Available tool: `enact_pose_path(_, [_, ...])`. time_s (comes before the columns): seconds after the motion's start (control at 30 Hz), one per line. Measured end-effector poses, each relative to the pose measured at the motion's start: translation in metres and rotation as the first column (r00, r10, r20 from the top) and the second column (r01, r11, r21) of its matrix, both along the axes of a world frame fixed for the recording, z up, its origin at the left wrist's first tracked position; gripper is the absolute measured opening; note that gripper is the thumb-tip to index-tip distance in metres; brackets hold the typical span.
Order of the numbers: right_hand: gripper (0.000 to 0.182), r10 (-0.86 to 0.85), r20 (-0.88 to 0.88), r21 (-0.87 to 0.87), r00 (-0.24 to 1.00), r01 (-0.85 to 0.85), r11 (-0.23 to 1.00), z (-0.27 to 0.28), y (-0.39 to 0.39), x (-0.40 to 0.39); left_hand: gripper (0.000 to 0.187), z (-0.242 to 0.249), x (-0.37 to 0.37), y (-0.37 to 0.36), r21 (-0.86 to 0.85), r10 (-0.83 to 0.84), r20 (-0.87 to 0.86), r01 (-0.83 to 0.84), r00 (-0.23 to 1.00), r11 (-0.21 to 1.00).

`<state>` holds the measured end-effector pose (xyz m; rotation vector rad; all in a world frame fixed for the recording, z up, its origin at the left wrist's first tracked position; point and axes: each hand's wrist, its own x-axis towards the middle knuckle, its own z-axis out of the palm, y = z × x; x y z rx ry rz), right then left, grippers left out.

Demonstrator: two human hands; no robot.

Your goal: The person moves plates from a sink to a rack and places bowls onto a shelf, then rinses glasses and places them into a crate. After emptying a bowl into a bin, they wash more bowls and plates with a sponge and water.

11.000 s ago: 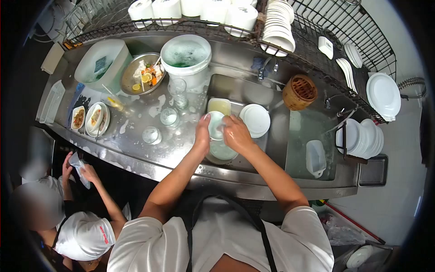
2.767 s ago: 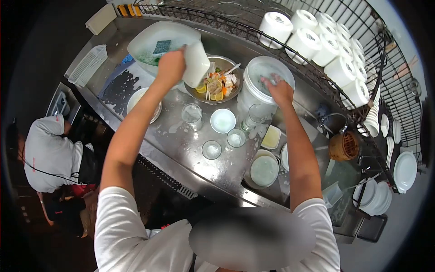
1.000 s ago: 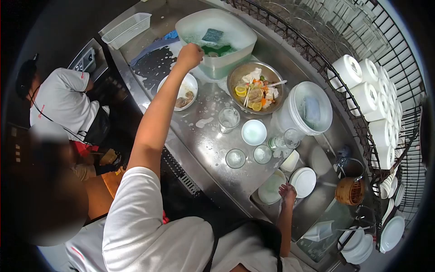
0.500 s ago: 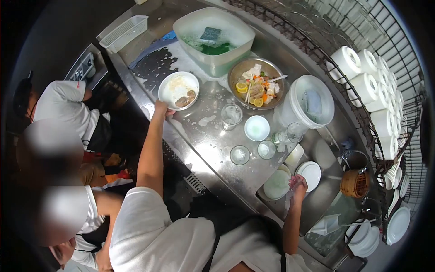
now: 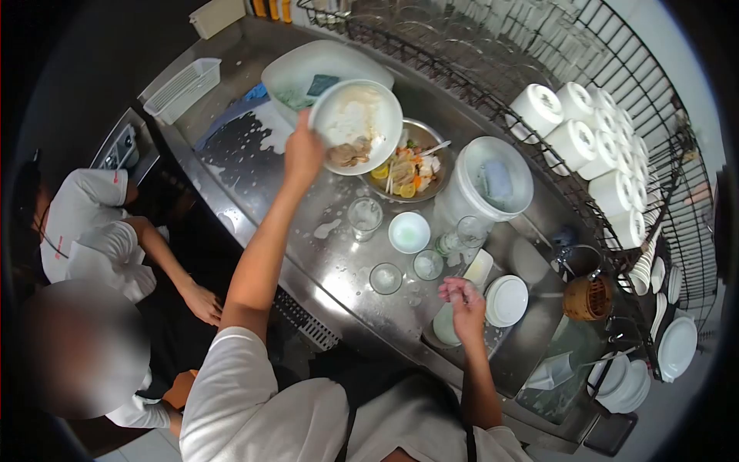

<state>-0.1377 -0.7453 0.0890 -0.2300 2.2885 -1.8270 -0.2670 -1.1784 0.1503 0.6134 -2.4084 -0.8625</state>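
My left hand (image 5: 305, 154) grips the rim of a white bowl (image 5: 358, 112), tilted above the counter. Brown food scraps lie at the bowl's lower edge, with pale residue on its inside. Partly behind it is a metal bowl (image 5: 419, 192) of food waste with lemon slices and a white utensil. My right hand (image 5: 463, 304) hovers over the sink area with loosely curled fingers apart and nothing visible in them. Beside that hand are a stack of white plates (image 5: 506, 300) and a pale bowl (image 5: 445, 325), partly covered by the hand.
A tub with a green scouring pad (image 5: 322, 84) stands at the back. Glasses (image 5: 365, 215), a small white bowl (image 5: 409, 232) and a white bucket (image 5: 496, 146) share the wet steel counter (image 5: 308, 254). White cups (image 5: 570, 146) fill a wire rack. Co-workers (image 5: 85, 223) stand at left.
My left hand has lifted the white bowl from the counter and carried it right, toward the metal bowl. My right hand has moved left and slightly up. The camera view has shifted.
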Motion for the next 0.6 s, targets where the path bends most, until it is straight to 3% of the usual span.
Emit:
enact_pose_path(0.1, [0.018,-0.055,-0.043,0.054,0.998,0.057,0.997,0.008,-0.003,0.008,0.056,-0.01,-0.047,0.04,-0.405,-0.282,-0.117,0.213,0.952,0.889])
enact_pose_path(0.2, [0.017,-0.102,-0.056,0.132,0.993,0.108,0.985,0.019,0.013,0.02,0.06,-0.038,-0.087,0.061,-0.627,-0.443,0.169,0.443,0.88,0.641])
enact_pose_path(0.3, [0.017,-0.19,-0.059,0.172,0.98,0.198,0.965,0.017,0.039,0.04,0.059,-0.051,-0.108,0.066,-0.73,-0.526,0.34,0.572,0.78,0.375])
enact_pose_path(0.33, [0.017,-0.221,-0.058,0.179,0.973,0.228,0.957,0.015,0.049,0.048,0.06,-0.053,-0.116,0.066,-0.707,-0.526,0.385,0.608,0.759,0.361])
enact_pose_path(0.43, [0.017,-0.314,-0.048,0.147,0.948,0.317,0.937,0.002,0.085,0.071,0.054,-0.047,-0.131,0.057,-0.805,-0.607,0.16,0.458,0.779,0.376])
enact_pose_path(0.5, [0.017,-0.391,0.038,0.099,0.92,0.385,0.917,-0.011,0.099,0.083,0.053,-0.03,-0.132,0.053,-0.793,-0.597,0.07,0.408,0.799,0.453])
enact_pose_path(0.57, [0.018,-0.484,0.116,0.063,0.867,0.48,0.875,-0.018,0.115,0.092,0.056,-0.033,-0.14,0.041,-0.705,-0.561,-0.057,0.365,0.826,0.609])
enact_pose_path(0.6, [0.019,-0.491,0.142,0.04,0.86,0.49,0.871,-0.017,0.12,0.095,0.059,-0.028,-0.137,0.042,-0.617,-0.391,0.058,0.341,0.919,0.709])
